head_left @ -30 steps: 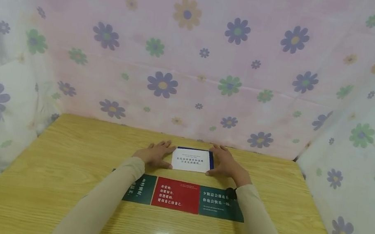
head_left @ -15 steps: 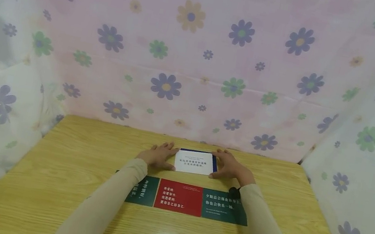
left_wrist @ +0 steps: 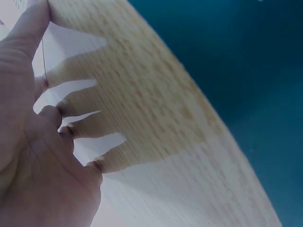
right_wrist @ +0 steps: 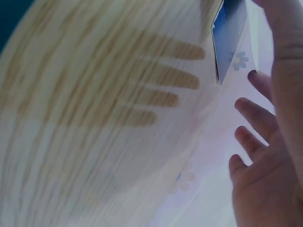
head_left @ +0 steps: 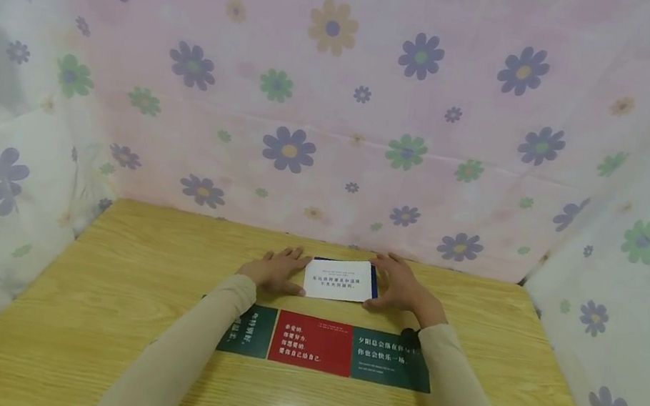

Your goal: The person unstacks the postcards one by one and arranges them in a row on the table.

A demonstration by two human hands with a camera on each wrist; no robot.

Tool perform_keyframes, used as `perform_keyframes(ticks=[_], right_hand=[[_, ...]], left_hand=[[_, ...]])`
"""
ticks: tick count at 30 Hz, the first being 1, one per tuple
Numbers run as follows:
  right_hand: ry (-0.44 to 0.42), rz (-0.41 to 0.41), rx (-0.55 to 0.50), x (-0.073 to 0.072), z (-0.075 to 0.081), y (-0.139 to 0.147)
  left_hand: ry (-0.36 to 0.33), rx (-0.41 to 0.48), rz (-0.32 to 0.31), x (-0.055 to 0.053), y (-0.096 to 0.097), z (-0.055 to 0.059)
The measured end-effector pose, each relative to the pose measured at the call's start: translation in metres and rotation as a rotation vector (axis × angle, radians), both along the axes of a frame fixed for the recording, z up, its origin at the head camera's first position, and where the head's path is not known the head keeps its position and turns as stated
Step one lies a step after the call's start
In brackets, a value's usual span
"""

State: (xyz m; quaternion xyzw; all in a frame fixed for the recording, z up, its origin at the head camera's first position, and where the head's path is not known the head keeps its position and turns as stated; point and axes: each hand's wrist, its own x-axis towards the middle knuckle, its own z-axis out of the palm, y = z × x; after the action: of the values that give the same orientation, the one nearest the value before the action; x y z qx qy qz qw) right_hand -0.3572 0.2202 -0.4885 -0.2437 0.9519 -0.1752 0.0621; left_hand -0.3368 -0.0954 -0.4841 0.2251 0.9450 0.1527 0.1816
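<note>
A white card (head_left: 337, 279) with printed text lies over a dark blue card (head_left: 376, 283) on the far middle of the wooden table. My left hand (head_left: 277, 271) grips its left end, thumb at the near corner and index finger at the far corner. At the right end, my right hand (head_left: 407, 294) has its thumb by the near corner. In the right wrist view, the right fingers (right_wrist: 258, 118) are spread, and the index fingertip stands apart from the blue-faced cards (right_wrist: 231, 42). The right thumb tip is out of that view.
Nearer me, a red card (head_left: 312, 343) lies between a left green card (head_left: 252, 335) and a right green card (head_left: 383, 369); my sleeves partly cover the green ones. Flowered cloth (head_left: 318, 93) encloses the table (head_left: 143, 272) at the back and sides.
The white card has turned slightly, its right end swinging up toward the back. My right hand has lifted its index finger a little; the left hand stays nearly still.
</note>
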Motion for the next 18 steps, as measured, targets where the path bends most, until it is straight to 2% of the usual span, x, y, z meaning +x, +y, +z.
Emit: perform_keyframes(ticks=[1, 8, 12, 18], right_hand=[[0.011, 0.001, -0.005, 0.001, 0.0, 0.001], [0.087, 0.053, -0.025, 0.007, -0.001, 0.004], [0.108, 0.064, -0.09, 0.013, 0.001, 0.006], [0.161, 0.062, -0.147, 0.02, 0.005, 0.009]], left_hand=[[-0.004, -0.009, -0.003, 0.001, 0.001, 0.003], [0.004, 0.009, -0.026, -0.003, -0.002, -0.006], [0.014, 0.062, -0.049, -0.007, -0.003, -0.011], [0.092, 0.161, -0.102, -0.01, -0.002, -0.01]])
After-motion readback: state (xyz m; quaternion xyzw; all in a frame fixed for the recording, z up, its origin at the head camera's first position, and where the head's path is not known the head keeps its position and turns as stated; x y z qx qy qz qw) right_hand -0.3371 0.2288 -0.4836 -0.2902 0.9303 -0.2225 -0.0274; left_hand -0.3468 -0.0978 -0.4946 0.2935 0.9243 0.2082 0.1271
